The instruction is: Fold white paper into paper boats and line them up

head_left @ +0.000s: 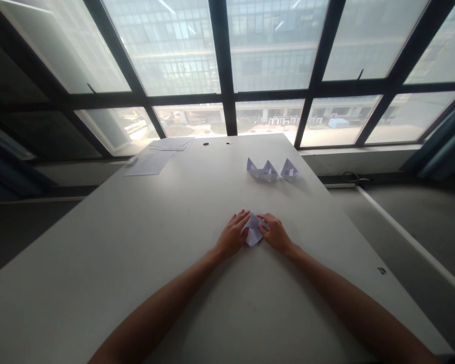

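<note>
A small folded sheet of white paper (254,235) lies on the white table between my two hands, partly covered by fingers. My left hand (233,234) rests on its left side, thumb at the near part and fingers along the far left edge. On the opposite side, my right hand (276,232) grips the right edge between thumb and curled fingers. Beyond the hands stand several folded paper boats: one pair touching, with a boat (269,172) at its right end, and a separate boat (289,170) farther right.
Loose white paper sheets (151,164) lie at the far left of the table (144,242). Two small holes are near its far edge. A dark mark (381,271) is by the right edge. Large framed windows (269,45) rise behind, with blue curtains at both sides.
</note>
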Demonstrator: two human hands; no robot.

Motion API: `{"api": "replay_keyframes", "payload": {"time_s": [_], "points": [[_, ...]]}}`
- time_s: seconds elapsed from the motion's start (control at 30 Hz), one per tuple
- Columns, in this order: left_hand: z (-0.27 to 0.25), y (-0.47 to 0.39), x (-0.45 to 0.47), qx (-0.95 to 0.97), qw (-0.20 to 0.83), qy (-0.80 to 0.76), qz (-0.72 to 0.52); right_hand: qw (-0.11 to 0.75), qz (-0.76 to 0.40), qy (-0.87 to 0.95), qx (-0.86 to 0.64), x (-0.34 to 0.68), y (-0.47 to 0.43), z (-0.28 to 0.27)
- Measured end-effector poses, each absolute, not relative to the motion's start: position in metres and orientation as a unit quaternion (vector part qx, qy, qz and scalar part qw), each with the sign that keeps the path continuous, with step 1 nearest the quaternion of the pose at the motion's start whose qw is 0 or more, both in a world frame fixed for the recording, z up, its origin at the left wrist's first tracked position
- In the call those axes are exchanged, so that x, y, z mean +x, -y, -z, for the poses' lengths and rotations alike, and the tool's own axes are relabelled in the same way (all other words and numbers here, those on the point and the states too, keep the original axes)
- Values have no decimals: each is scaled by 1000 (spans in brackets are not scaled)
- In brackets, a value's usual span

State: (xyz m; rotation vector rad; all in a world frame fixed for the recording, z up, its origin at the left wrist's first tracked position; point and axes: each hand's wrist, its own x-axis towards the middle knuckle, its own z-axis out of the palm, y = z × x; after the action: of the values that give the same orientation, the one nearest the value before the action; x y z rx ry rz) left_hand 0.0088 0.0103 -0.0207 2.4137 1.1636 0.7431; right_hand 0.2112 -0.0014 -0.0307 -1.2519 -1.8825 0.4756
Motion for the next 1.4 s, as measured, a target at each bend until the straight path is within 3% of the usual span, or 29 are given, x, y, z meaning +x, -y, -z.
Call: {"api": "replay_keyframes", "payload": {"time_s": [0.13, 0.43, 1.4], "points": [[28, -6, 10, 899, 114, -396, -145, 320, -105, 786, -518, 204, 8, 28], [29, -5, 10, 905, 77, -402, -118, 178, -89, 847, -493, 193, 14, 37], [18, -8, -13, 926, 56, -372, -16, 81, -49, 825, -557, 206, 14, 33]]}}
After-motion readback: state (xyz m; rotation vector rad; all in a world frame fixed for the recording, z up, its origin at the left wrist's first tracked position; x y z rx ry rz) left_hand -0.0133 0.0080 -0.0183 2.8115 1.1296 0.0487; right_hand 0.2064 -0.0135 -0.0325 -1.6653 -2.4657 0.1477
